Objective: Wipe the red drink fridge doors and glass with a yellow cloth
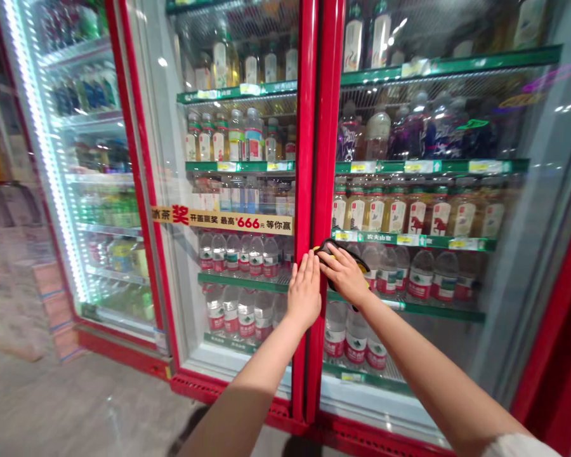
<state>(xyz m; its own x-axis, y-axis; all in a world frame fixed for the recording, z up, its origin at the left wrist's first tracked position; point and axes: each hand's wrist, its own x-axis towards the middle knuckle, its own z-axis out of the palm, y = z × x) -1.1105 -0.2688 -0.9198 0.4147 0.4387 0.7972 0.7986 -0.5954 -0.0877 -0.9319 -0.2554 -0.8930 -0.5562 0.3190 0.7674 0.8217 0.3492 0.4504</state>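
Note:
My left hand [305, 291] lies flat with its fingers stretched upward against the red door frame [306, 127] of a glass-door drinks cooler. Just right of it, my right hand [344, 273] reaches the neighbouring red door frame [328, 120], fingers extended over a black and yellow object [364, 263]. The fingers partly cover that object, and what exactly it is cannot be made out. Behind the glass, water bottles with red and white labels [419, 282] stand on the shelves near both hands.
Upper shelves hold tea bottles [396, 212] and purple drinks [441, 130]. A yellow banner [223, 220] crosses the left door. Another lit cooler [99, 222] stands at the left, beside stacked boxes [57, 298]. Grey floor [99, 406] shows below.

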